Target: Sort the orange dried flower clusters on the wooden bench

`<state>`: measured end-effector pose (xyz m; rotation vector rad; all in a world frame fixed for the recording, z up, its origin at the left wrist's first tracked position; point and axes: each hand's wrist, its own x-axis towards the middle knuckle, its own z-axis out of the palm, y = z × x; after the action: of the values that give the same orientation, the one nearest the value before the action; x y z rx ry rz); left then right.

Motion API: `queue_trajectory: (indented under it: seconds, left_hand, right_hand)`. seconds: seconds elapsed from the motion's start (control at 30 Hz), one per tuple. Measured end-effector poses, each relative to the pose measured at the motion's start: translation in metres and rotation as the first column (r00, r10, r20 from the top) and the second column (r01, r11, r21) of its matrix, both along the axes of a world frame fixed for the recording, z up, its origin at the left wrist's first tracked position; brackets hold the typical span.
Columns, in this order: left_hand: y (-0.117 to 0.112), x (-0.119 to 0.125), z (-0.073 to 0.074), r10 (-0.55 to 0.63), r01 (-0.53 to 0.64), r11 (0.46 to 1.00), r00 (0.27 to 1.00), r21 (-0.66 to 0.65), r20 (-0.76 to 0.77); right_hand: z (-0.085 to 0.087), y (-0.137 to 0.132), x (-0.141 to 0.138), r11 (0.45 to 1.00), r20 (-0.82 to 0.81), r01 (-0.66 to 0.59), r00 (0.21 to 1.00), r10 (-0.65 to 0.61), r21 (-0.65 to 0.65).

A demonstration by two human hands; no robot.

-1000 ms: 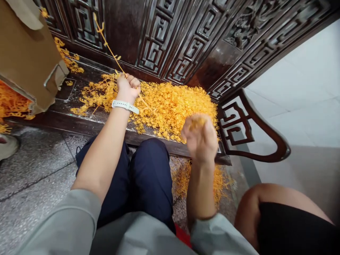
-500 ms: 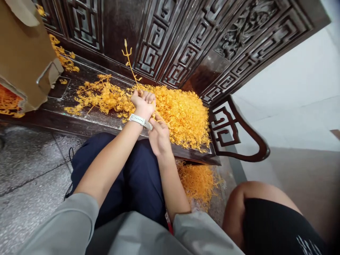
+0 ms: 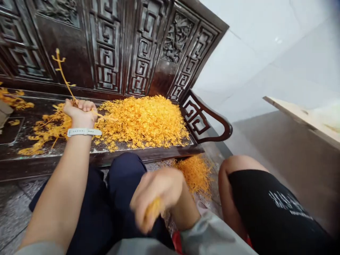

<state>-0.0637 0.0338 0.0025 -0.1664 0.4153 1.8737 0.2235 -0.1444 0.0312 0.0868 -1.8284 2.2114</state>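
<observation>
My left hand [image 3: 82, 115], with a pale strap on its wrist, is closed around a yellow-orange branched stem [image 3: 63, 72]. The stem's bare, thin top rises above my fist, and a lower bit comes out on the right side. Below the bench edge, over my lap, my right hand [image 3: 164, 184] is closed and smeared by motion. Small yellow pieces [image 3: 153, 209] show between its fingers; their exact shape is blurred. A large heap of small yellow flower-like pieces [image 3: 148, 120] lies on the bench, right of my left hand. More branched yellow stems [image 3: 49, 132] lie left of it.
The dark carved wooden bench [image 3: 159, 151] has a high back and a curved armrest [image 3: 224, 129] at the right. Below it, a pile of thin orange stems [image 3: 195, 173] lies on the floor. Another person's knee [image 3: 243, 163] is close on my right. A cardboard edge [image 3: 4, 113] shows at left.
My right hand has come away from my left hand and the stem, back toward my body, with yellow pieces in it. My left hand still grips the stem. The view has swung right.
</observation>
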Motion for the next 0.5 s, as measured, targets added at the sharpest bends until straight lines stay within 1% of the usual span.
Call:
queue_trajectory:
  seconds: [0.03,0.07,0.1,0.13,0.17,0.2,0.23,0.27,0.3,0.33,0.4,0.43,0.47,0.5]
  left_hand:
    - [-0.001,0.005,0.001,0.011,-0.013,1.000,0.999,0.029,0.040]
    - [-0.003,0.012,0.002,0.020,-0.024,0.998,0.997,0.051,0.076]
    - [-0.006,0.020,0.002,0.016,-0.021,0.998,0.996,0.058,0.088]
    - [-0.009,0.028,0.003,-0.006,0.003,0.999,0.997,0.047,0.071]
    - [-0.013,0.035,0.003,-0.023,0.021,0.999,0.999,0.036,0.037]
    - [-0.016,0.042,0.004,-0.047,0.047,0.998,0.999,0.031,-0.014]
    - [-0.019,0.048,0.004,-0.088,0.091,0.995,0.993,0.030,-0.079]
    - [-0.023,0.055,0.005,-0.147,0.154,0.988,0.977,0.031,-0.152]
    - [-0.028,0.062,0.006,-0.217,0.230,0.973,0.949,0.030,-0.228]
    - [-0.033,0.070,0.007,-0.288,0.309,0.951,0.909,0.024,-0.301]
    - [-0.045,0.088,0.009,-0.415,0.455,0.890,0.813,0.003,-0.408]
    - [-0.052,0.099,0.009,-0.472,0.519,0.855,0.765,-0.014,-0.438]
    - [-0.057,0.110,0.010,-0.524,0.573,0.819,0.722,-0.033,-0.453]
    - [-0.062,0.120,0.010,-0.568,0.619,0.783,0.682,-0.050,-0.461]
  right_hand:
    - [0.005,0.022,0.007,0.979,0.017,0.194,0.981,-0.193,-0.056]
    - [0.006,0.046,0.012,0.932,0.003,0.344,0.938,-0.346,-0.110]
    - [0.003,0.068,0.014,0.850,0.005,0.495,0.864,-0.503,-0.181]
    - [-0.003,0.087,0.013,0.588,0.108,0.743,0.646,-0.756,-0.320]
    - [-0.011,0.100,0.010,0.351,0.229,0.837,0.471,-0.852,-0.419]
    - [-0.020,0.106,0.005,0.157,0.344,0.861,0.352,-0.871,-0.483]
    - [-0.030,0.106,0.000,0.042,0.422,0.853,0.300,-0.856,-0.521]
    - [-0.039,0.102,-0.004,0.013,0.441,0.840,0.298,-0.847,-0.542]
    - [-0.048,0.095,-0.007,0.027,0.417,0.840,0.296,-0.859,-0.542]
    - [-0.056,0.087,-0.007,0.046,0.371,0.858,0.269,-0.889,-0.511]
    - [-0.068,0.076,-0.006,0.051,0.282,0.918,0.173,-0.944,-0.393]
    - [-0.074,0.073,-0.004,0.059,0.259,0.942,0.150,-0.954,-0.330]
    - [-0.078,0.071,-0.003,0.080,0.248,0.959,0.150,-0.957,-0.270]
    - [-0.083,0.070,-0.002,0.117,0.236,0.970,0.168,-0.957,-0.215]
